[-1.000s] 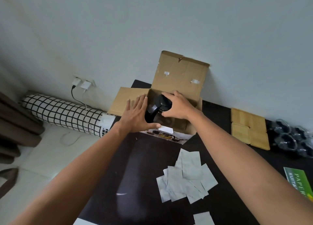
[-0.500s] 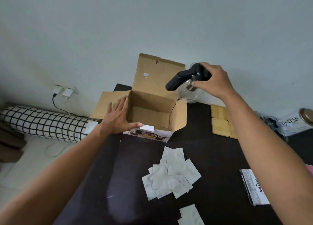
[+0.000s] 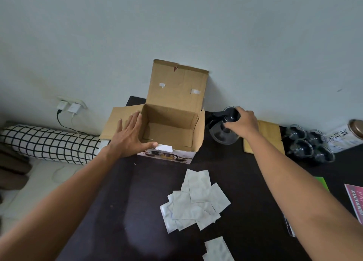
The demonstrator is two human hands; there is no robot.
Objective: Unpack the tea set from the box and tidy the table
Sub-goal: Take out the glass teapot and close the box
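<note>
- Right hand (image 3: 242,124) is the working grip: its fingers close over the black lid and handle of the glass teapot (image 3: 224,132), holding it from above, most likely because the clear body offers little to hold.
- From this angle the teapot looks to be on or just above the dark worktop (image 3: 137,201), just beside the right wall of the box; I cannot tell whether its base already touches.
- Left hand (image 3: 130,137) is a wide, flat grip, holding nothing: palm and spread fingers press against the left wall of the cardboard box (image 3: 170,131), thumb along the front rim, apparently to keep the light box from shifting.
- Inside, the box shows only bare cardboard, with its lid flap standing against the wall behind, so the unpacking seems finished or nearly so.
- Past the teapot lie wooden coasters (image 3: 264,136), partly hidden by the right forearm, and beyond them a cluster of dark glass cups (image 3: 308,142) next to a printed tin (image 3: 345,135); the teapot lands near them, which suits gathering the set on one side.
- Nearer the person, silvery sachets (image 3: 196,199) lie scattered in a loose overlapping heap, still to be tidied.
- At the right edge, a pink booklet (image 3: 356,201) is partly cut off.
</note>
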